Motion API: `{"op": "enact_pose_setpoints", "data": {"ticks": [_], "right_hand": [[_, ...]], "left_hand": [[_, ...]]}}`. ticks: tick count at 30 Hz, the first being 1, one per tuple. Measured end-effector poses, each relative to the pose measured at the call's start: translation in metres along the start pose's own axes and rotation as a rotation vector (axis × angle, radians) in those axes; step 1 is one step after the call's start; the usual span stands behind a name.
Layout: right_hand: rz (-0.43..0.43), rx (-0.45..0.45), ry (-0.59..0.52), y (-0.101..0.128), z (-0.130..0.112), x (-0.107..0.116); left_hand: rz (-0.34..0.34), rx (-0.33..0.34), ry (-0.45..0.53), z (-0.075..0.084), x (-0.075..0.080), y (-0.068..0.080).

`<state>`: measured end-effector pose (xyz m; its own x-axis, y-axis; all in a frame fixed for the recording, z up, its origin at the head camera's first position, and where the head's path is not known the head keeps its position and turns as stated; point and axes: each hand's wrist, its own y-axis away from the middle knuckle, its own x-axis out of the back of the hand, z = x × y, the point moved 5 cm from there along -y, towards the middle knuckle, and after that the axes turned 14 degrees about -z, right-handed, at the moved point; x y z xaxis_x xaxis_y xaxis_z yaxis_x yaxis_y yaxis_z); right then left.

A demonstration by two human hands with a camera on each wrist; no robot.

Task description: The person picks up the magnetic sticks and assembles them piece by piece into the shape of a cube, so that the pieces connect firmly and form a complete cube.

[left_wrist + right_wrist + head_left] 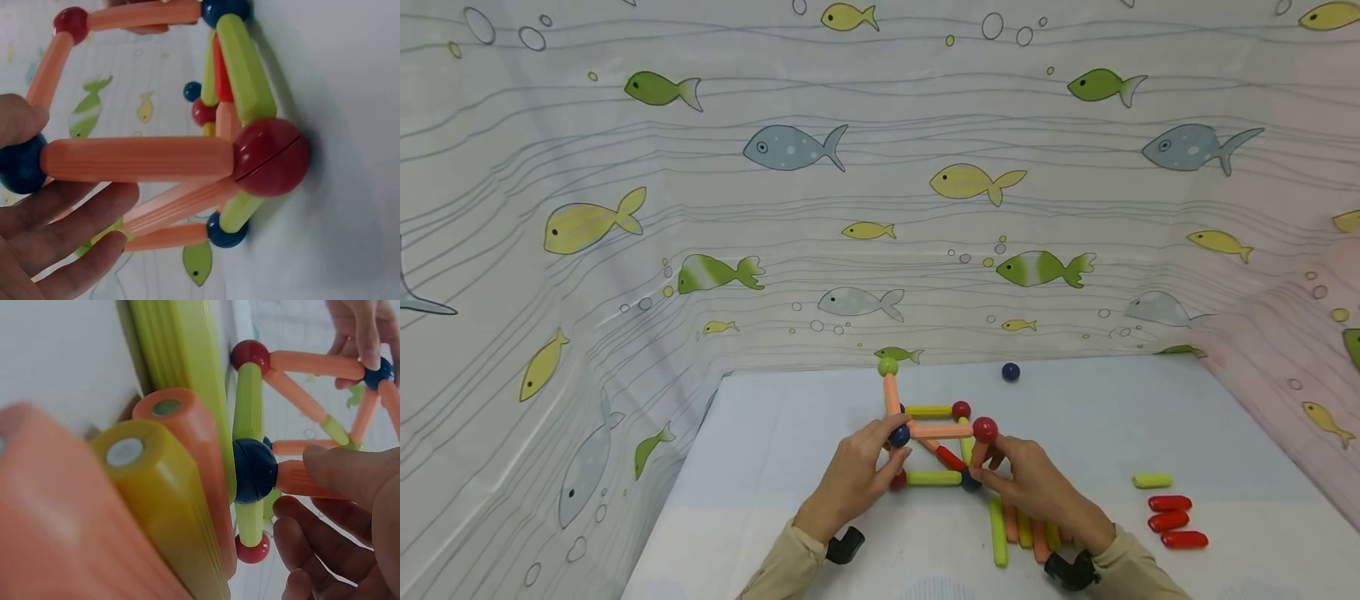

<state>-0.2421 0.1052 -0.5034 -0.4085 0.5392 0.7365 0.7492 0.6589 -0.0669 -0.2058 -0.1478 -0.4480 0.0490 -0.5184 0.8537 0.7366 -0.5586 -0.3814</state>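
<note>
- Two hands flank the rod-and-ball frame (936,437) mid-table in the head view: the left hand (857,475) pinches its left blue ball (899,434), the right hand (1037,487) its right upright rod; the top orange rod (942,431) runs left-right between them.
- Left wrist view: thumb presses the blue ball (20,165), fingers (75,209) relaxed beneath.
- Right wrist view: fingers (350,475) clamp an orange rod beside a blue ball (254,470); loose rods (156,506) lie near.

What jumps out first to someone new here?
The rod-and-ball frame mid-table, with the left hand pinching its blue ball and the right hand gripping a rod at the near right corner. Then the fish-print curtain all around, a lone blue ball behind the frame, and three red rods at right.
</note>
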Motion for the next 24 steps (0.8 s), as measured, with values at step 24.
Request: {"op": "enact_pose_setpoints", "data": {"ticks": [24], "right_hand": [[0.022, -0.07, 0.25, -0.005, -0.008, -0.002]], "left_hand": [[0.076, -0.038, -0.018, -0.003, 0.0, -0.001]]}}
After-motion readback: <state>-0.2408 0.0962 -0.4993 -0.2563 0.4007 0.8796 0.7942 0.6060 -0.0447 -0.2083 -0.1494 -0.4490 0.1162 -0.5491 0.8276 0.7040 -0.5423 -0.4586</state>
